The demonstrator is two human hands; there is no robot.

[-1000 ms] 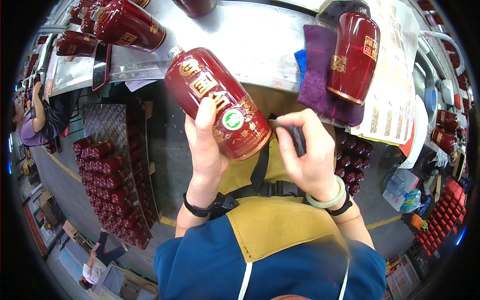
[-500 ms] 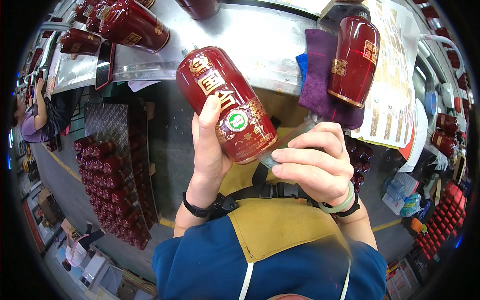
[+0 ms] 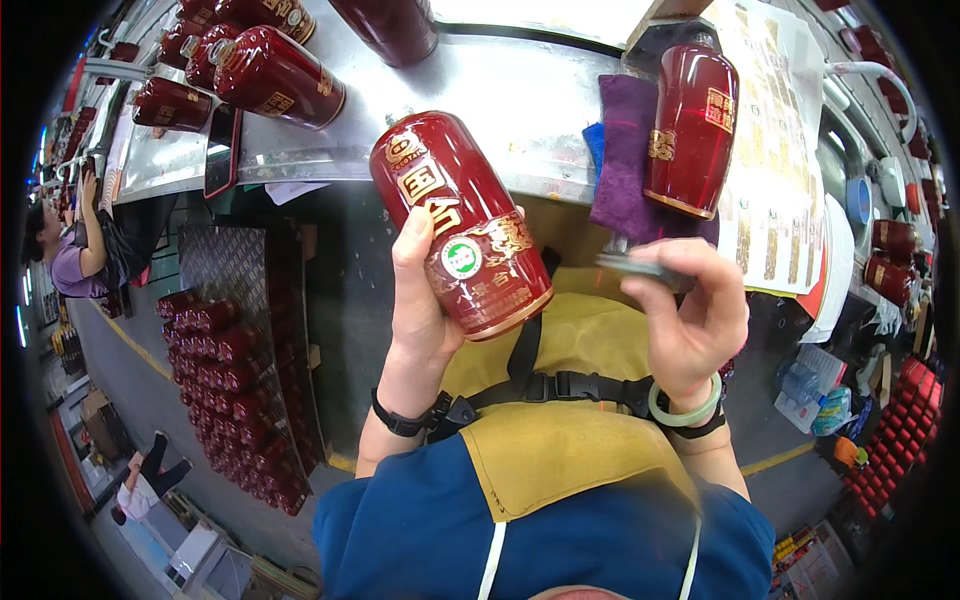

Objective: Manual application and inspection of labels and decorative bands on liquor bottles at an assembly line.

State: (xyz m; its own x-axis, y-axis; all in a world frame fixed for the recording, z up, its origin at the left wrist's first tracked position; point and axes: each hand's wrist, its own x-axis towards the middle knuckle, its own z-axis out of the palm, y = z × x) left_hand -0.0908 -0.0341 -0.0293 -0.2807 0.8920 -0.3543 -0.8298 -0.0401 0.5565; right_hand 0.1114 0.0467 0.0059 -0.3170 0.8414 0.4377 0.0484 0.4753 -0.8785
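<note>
Across the silvery metal workbench [image 3: 510,120] stand glossy dark-red bottles [image 3: 280,78] at left, with a spare bottle [image 3: 692,135] on a purple cloth [image 3: 620,160] at right. At the bench's near edge, the left hand [image 3: 425,290] grips a gold-lettered bottle [image 3: 465,215], tilted with its base toward the person, its round green-and-white sticker [image 3: 460,257] facing up. Just beside that base, but apart from it, the right hand [image 3: 705,315] pinches a thin dark piece [image 3: 645,269] between thumb and fingers.

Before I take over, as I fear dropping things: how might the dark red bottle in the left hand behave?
The dark red bottle looks slippery, given its glossy surface; likely stiff, undented under the left hand; its rounded sides could roll.
</note>
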